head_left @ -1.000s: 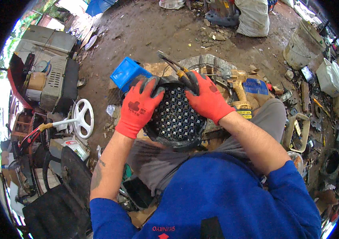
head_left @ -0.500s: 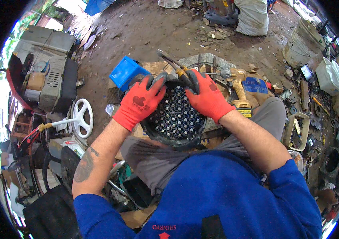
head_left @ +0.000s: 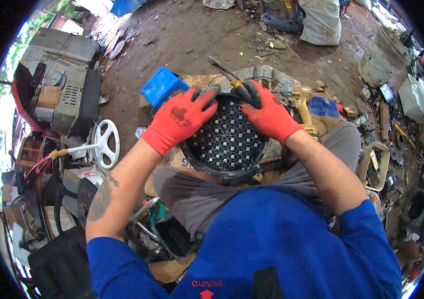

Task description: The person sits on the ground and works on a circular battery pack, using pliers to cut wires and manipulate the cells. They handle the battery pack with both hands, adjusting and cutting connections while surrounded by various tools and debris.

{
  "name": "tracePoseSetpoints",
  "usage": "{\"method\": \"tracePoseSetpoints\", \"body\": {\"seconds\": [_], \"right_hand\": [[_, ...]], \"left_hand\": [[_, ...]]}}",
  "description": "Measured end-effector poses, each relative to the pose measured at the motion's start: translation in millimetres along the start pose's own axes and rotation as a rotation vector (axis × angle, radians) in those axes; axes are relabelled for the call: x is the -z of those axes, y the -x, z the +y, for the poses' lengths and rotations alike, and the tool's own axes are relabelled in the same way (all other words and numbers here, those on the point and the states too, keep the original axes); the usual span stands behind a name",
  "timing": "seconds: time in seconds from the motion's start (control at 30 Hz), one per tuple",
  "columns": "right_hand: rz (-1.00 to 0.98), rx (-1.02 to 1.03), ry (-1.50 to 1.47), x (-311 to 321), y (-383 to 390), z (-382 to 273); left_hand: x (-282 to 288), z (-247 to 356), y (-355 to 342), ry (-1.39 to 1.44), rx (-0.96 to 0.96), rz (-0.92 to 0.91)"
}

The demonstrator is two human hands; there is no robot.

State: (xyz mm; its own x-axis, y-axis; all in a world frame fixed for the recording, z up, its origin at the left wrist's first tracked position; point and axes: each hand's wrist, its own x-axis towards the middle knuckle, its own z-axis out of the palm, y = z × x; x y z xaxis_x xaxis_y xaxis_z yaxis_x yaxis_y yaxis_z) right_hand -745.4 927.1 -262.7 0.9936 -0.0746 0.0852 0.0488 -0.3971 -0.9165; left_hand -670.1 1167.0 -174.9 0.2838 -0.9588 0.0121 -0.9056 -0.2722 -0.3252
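A round black housing (head_left: 260, 168) rests in front of my crossed legs, its face set with rows of small clear domes that look like lights. My left hand (head_left: 184, 117), in a red glove with dark fingertips, curls its fingers over the housing's far left rim. On the far right rim is my gloved right hand (head_left: 269, 114), closed around pliers (head_left: 227, 73) with yellow-and-black handles. Their jaws point away and to the left, beyond the rim, with nothing visible between them. The fingertips of both hands are partly hidden.
A blue box (head_left: 162, 85) stands beyond my left hand. Right of the housing, a yellow cordless drill (head_left: 301, 112) lies beside a stone slab. A white wheel (head_left: 107, 144) on a shaft is at left. A tan tray (head_left: 375, 167) of scraps sits right of my knee.
The pliers have swung to a steeper angle, their jaws moving right and closer together. My left hand has shifted slightly right along the rim. The whole view has moved a little.
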Motion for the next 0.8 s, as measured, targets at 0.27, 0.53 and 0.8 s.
{"method": "tracePoseSetpoints", "body": {"seconds": [0.27, 0.53, 0.8], "right_hand": [[0.099, 0.050, -0.235, -8, 12, 29], [-0.374, -0.322, -1.191, 53, 101, -73], [-0.590, -0.863, -1.661, -8, 110, -40]], "left_hand": [[-51, 21, 17, 0.965, 0.636, 0.494], [-45, 37, 18, 1.527, 0.712, 0.590], [-39, 44, 13, 1.425, 0.702, 0.549]]}}
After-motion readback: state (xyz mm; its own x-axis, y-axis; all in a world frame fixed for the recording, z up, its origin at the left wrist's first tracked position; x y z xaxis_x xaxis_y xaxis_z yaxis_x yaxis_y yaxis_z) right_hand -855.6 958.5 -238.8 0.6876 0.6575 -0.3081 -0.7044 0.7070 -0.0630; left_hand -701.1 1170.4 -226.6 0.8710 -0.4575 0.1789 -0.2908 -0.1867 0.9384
